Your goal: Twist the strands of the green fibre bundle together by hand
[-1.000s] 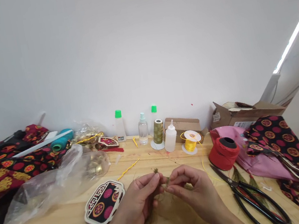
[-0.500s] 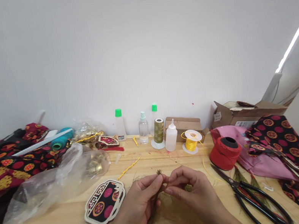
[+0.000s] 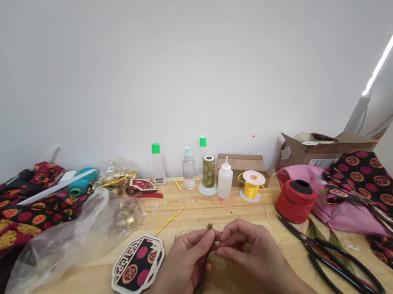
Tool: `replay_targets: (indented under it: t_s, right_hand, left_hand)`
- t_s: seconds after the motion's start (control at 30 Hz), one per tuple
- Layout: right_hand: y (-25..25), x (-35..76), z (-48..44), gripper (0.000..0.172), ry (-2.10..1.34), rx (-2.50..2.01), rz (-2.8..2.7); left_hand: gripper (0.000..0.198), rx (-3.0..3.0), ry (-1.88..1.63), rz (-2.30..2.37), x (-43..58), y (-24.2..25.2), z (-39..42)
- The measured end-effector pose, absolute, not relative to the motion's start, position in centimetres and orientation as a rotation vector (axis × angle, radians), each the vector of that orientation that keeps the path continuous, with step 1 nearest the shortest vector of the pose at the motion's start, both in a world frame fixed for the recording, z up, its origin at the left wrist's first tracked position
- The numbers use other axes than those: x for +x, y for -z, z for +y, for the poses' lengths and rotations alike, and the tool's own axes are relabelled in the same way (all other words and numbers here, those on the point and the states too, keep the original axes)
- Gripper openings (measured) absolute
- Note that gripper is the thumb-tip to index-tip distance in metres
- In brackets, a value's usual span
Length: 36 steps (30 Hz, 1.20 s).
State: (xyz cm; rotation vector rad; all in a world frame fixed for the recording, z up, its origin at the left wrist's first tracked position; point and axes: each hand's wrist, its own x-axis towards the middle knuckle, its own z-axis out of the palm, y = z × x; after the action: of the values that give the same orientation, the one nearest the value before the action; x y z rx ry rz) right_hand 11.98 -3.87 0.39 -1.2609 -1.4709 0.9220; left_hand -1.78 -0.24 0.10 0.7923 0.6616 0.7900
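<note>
My left hand (image 3: pixel 192 262) is closed around a bundle of olive-green thread (image 3: pixel 209 226). Its cut tip sticks up above the thumb, and the lower strands trail beneath the palm. Close against it, my right hand (image 3: pixel 255 253) pinches thumb and forefinger together beside the bundle; whatever is between those fingertips is too small to make out. A lantern-shaped ornament (image 3: pixel 140 267) with a pale frame and patterned fabric lies flat left of my hands, its twisted yellow cord stretching away. Black-handled scissors (image 3: pixel 334 259) rest to the right, blades pointing to the back.
Along the wall stand an olive thread spool (image 3: pixel 208 172), a white squeeze bottle (image 3: pixel 225 181), a clear bottle (image 3: pixel 188 171) and a yellow cord spool (image 3: pixel 251 188). A red thread cone (image 3: pixel 294 205) sits at right. Plastic bags (image 3: pixel 62 246) and patterned fabric (image 3: pixel 22 218) fill the left.
My right hand's fingertips have shifted very slightly beside the thread bundle. My left hand keeps its grip, and the things on the table stay where they were.
</note>
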Motion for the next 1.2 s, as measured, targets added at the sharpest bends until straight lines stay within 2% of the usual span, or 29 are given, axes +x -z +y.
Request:
replay_targets:
  t_s: [0.23, 0.43, 0.7, 0.87, 1.03, 1.2]
  right_hand:
    - [-1.8, 13.1, -4.0, 0.016, -0.56, -1.298, -1.474]
    - [-1.5, 12.8, -3.8, 0.02, -0.99, -1.102, -1.398]
    - [-1.7, 12.5, -3.9, 0.016, -1.43, -0.874, -1.236]
    - [-1.2, 12.6, -3.8, 0.018, -1.475, -0.86, -1.169]
    - [-0.9, 12.6, -3.7, 0.024, -1.43, -0.958, -1.104]
    - [-0.3, 12.6, -3.4, 0.023, -1.311, -1.044, -1.143]
  left_hand:
    - [0.01, 0.762, -0.735, 0.608, -1.8, -0.7, -0.4]
    - [0.012, 0.905, -0.651, 0.56, -1.7, -0.7, -0.7]
    - [0.019, 1.023, -0.581, 0.574, -1.5, -0.5, -0.7]
    - [0.028, 1.099, -0.558, 0.666, -1.6, -0.3, -0.9]
    - [0.029, 1.153, -0.573, 0.652, -1.8, -0.1, -0.7]
    - [0.03, 1.453, -0.529, 0.761, -2.3, -0.6, -0.4]
